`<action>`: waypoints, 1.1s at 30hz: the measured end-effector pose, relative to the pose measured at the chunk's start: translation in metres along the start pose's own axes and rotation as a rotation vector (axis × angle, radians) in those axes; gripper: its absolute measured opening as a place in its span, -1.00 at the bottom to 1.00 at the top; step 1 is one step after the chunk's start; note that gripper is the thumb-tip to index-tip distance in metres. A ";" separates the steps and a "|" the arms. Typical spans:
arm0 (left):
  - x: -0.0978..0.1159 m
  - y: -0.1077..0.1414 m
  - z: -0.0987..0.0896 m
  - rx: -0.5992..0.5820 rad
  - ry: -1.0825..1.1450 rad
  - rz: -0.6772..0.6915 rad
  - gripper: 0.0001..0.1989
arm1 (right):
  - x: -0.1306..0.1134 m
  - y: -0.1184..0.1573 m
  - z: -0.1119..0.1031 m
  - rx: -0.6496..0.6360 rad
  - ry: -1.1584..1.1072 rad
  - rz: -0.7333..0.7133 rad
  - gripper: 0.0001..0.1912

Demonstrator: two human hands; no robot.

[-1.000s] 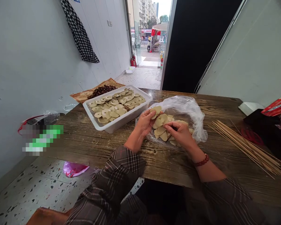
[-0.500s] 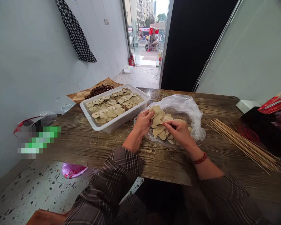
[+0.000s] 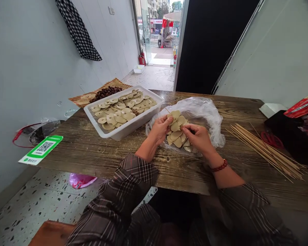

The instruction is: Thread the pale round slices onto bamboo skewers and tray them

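My left hand (image 3: 161, 130) is closed around thin beige, oval food slices (image 3: 176, 118), whose exact kind I cannot make out. A bamboo skewer tip (image 3: 166, 109) sticks out above them at the upper left. The fingertips of my right hand (image 3: 197, 136) pinch together at the right edge of these slices, seemingly on the skewer's other end, which is mostly hidden. Below both hands, more loose slices (image 3: 178, 142) lie in an open clear plastic bag (image 3: 210, 114). To the left stands a white plastic tray (image 3: 115, 135) filled with skewered slices (image 3: 119, 116).
Bare bamboo skewers (image 3: 264, 150) lie in a bundle on the right of the wooden table (image 3: 113, 157), beside red-handled scissors (image 3: 272, 139) and a black box (image 3: 279, 133). Dark red pieces (image 3: 106, 93) rest on patterned paper (image 3: 79, 99) behind the tray. A green QR card (image 3: 42, 150) is at the left edge.
The view has tilted down slightly, so everything sits higher in the picture. My right fingertips have shifted a little along the slices; both hands keep their hold.
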State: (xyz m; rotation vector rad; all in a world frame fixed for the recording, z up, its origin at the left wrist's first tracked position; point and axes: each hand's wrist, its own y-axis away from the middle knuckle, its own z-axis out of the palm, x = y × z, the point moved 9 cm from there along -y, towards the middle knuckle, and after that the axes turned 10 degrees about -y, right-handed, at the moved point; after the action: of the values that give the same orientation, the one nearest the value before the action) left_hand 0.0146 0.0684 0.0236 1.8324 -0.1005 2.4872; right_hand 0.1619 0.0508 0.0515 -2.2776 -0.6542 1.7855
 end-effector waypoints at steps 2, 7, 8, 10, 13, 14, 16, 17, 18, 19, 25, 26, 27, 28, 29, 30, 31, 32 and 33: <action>0.004 0.000 -0.003 0.026 -0.046 0.032 -0.53 | 0.000 -0.002 -0.011 0.063 -0.014 0.012 -0.71; 0.018 -0.002 -0.010 0.080 -0.536 0.205 -0.75 | 0.006 -0.005 -0.043 0.269 -0.122 0.054 -0.70; 0.021 -0.001 -0.007 0.078 -0.687 0.261 -0.81 | 0.007 -0.005 -0.046 0.286 -0.141 0.063 -0.69; 0.024 -0.001 -0.001 0.067 -0.951 0.367 -0.82 | 0.008 -0.005 -0.047 0.294 -0.157 0.073 -0.68; 0.021 -0.002 0.006 0.029 -1.130 0.442 -0.83 | 0.006 -0.005 -0.043 0.276 -0.141 0.065 -0.69; 0.019 -0.003 0.007 0.024 -1.135 0.446 -0.87 | 0.005 -0.005 -0.041 0.264 -0.134 0.060 -0.69; 0.019 -0.004 0.004 0.042 -1.076 0.438 -0.90 | 0.004 -0.005 -0.038 0.246 -0.123 0.056 -0.69; 0.020 -0.005 0.001 0.062 -1.019 0.421 -0.91 | 0.004 -0.006 -0.037 0.239 -0.120 0.058 -0.69; 0.020 -0.005 -0.004 0.084 -0.949 0.391 -0.92 | 0.004 -0.006 -0.037 0.236 -0.119 0.060 -0.68; 0.020 -0.006 -0.009 0.105 -0.865 0.352 -0.93 | 0.004 -0.006 -0.037 0.236 -0.121 0.064 -0.68; 0.015 -0.006 -0.036 0.211 -0.334 0.115 -0.82 | -0.001 -0.005 -0.030 0.147 -0.149 0.074 -0.70; 0.014 -0.006 -0.038 0.221 -0.288 0.093 -0.79 | -0.003 -0.005 -0.028 0.112 -0.153 0.069 -0.71; 0.013 -0.006 -0.040 0.228 -0.256 0.078 -0.77 | -0.004 -0.004 -0.026 0.073 -0.154 0.066 -0.72; 0.013 -0.007 -0.042 0.232 -0.234 0.070 -0.74 | -0.005 -0.004 -0.025 0.033 -0.153 0.065 -0.72; 0.013 -0.008 -0.044 0.238 -0.219 0.073 -0.73 | -0.006 -0.003 -0.023 -0.005 -0.149 0.064 -0.72; 0.014 -0.009 -0.045 0.242 -0.211 0.082 -0.71 | -0.006 -0.003 -0.023 -0.041 -0.140 0.064 -0.72; 0.015 -0.010 -0.047 0.250 -0.206 0.096 -0.70 | -0.006 -0.002 -0.023 -0.071 -0.126 0.063 -0.72; 0.017 -0.010 -0.049 0.263 -0.208 0.115 -0.69 | -0.005 -0.002 -0.023 -0.100 -0.108 0.060 -0.72; 0.019 -0.011 -0.051 0.282 -0.215 0.138 -0.70 | -0.005 -0.001 -0.023 -0.127 -0.085 0.056 -0.71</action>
State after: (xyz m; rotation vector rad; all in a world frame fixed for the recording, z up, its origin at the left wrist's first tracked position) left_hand -0.0387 0.0835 0.0267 2.2746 0.1277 2.4907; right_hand 0.1828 0.0524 0.0624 -2.3327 -0.7461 1.9276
